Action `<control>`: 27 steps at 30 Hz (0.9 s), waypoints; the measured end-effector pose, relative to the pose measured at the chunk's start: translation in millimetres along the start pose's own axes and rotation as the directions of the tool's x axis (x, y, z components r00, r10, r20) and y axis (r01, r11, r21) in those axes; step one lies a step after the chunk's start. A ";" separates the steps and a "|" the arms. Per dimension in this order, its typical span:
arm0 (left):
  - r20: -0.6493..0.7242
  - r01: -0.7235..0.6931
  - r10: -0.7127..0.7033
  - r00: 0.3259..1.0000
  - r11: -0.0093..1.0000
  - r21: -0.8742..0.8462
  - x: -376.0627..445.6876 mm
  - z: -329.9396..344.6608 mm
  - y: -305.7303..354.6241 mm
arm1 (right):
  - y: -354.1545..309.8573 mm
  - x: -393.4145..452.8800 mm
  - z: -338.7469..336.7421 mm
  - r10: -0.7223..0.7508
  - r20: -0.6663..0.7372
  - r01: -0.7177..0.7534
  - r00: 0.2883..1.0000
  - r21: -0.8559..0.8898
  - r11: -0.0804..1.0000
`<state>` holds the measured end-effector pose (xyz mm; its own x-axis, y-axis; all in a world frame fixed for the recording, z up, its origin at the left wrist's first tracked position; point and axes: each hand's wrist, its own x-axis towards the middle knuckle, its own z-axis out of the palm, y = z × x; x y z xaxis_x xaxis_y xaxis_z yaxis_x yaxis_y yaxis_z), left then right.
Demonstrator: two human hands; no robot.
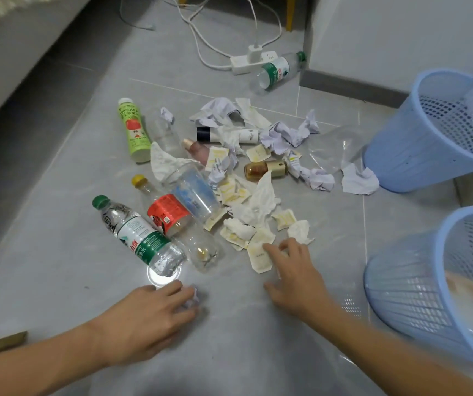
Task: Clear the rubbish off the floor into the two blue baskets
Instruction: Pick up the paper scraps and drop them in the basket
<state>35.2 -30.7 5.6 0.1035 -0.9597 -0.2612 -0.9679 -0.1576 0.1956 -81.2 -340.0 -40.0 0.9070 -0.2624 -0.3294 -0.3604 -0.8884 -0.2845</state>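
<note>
Rubbish lies scattered on the grey tiled floor: a green-capped water bottle (pixel 141 237), a red-labelled bottle (pixel 166 212), a green juice bottle (pixel 133 130), a clear cup (pixel 193 190), small cosmetic bottles, crumpled paper and several cream sachets. My left hand (pixel 146 318) closes on a small crumpled paper ball (pixel 191 300) near the front. My right hand (pixel 292 270) rests its fingertips on a cream sachet (pixel 258 258). Two blue mesh baskets stand at the right: a far basket (pixel 435 132) and a near basket (pixel 429 281) with something pale inside.
A white power strip (pixel 246 62) with cables lies at the back, a second water bottle (pixel 278 71) beside it. A white wall corner rises at the back right. A bed or sofa edge runs along the left. A clear plastic bag (pixel 332 150) lies near the far basket.
</note>
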 end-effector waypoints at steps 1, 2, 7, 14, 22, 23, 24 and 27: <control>0.016 0.005 -0.006 1.000 0.999 0.043 -1.9 9.8 1.1 | -5.5 -0.5 1.2 -0.025 0.001 0.025 1.000 0.013 1.000; 0.035 0.018 -0.020 0.999 0.997 0.074 -2.3 16.9 1.3 | -11.3 0.0 2.9 -0.051 0.003 0.051 0.999 0.013 0.999; 0.006 0.039 -0.041 0.999 0.988 0.152 -2.6 35.9 -7.8 | -36.2 11.2 10.9 -0.092 -0.002 0.091 0.996 -0.076 0.993; 0.016 0.015 -0.016 1.000 0.998 0.060 10.8 26.7 -9.6 | -21.2 17.2 20.6 -0.180 -0.039 0.182 0.983 0.037 0.983; -0.344 -0.137 0.086 0.935 0.982 -0.127 95.9 -90.3 10.8 | -12.2 -9.7 -90.4 -0.128 -0.260 0.210 0.957 0.317 0.925; -0.380 -0.178 0.107 0.919 0.971 -0.159 116.5 -110.3 17.5 | -5.2 -18.1 -118.8 -0.099 -0.298 0.201 0.949 0.334 0.921; -0.420 -0.225 0.137 0.897 0.960 -0.167 138.6 -128.4 25.9 | 5.0 -28.4 -147.5 -0.062 -0.339 0.184 0.939 0.341 0.922; -0.533 -0.358 0.228 0.815 0.921 -0.155 209.3 -181.7 65.6 | 56.2 -67.3 -218.7 0.095 -0.476 0.069 0.874 0.316 0.946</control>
<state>34.9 -284.2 135.5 -0.0141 -0.9420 0.3353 -0.8928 0.1629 0.4200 -114.8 -454.7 163.1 0.8623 -0.4934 0.1136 -0.3472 -0.7396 -0.5766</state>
